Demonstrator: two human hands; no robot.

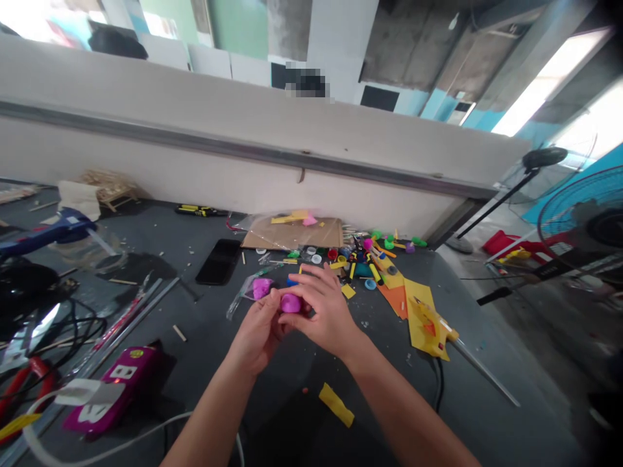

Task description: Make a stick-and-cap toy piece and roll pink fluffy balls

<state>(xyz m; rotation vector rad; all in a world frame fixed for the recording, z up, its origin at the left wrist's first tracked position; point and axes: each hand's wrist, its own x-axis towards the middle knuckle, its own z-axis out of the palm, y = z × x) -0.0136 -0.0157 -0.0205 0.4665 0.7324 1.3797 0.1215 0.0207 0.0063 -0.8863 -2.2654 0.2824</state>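
A rounded lump of purple modelling clay (291, 303) sits between my two hands above the grey table. My left hand (263, 327) grips it from the left with thumb and fingers. From the right, my right hand (321, 308) curls around it, thumb below and fingers above. Just beyond my left hand lies a second purple clay piece (261, 288), beside a clear plastic wrapper (239, 299). Something blue (292, 281) shows partly behind my right fingers.
A black phone (219, 262) lies left of my hands, and a purple power strip (119, 389) at lower left. Yellow glue gun (433, 324) rests on yellow sheets at right. Small lids (331, 253) and a cardboard piece (292, 235) are behind. A yellow strip (337, 405) lies in front.
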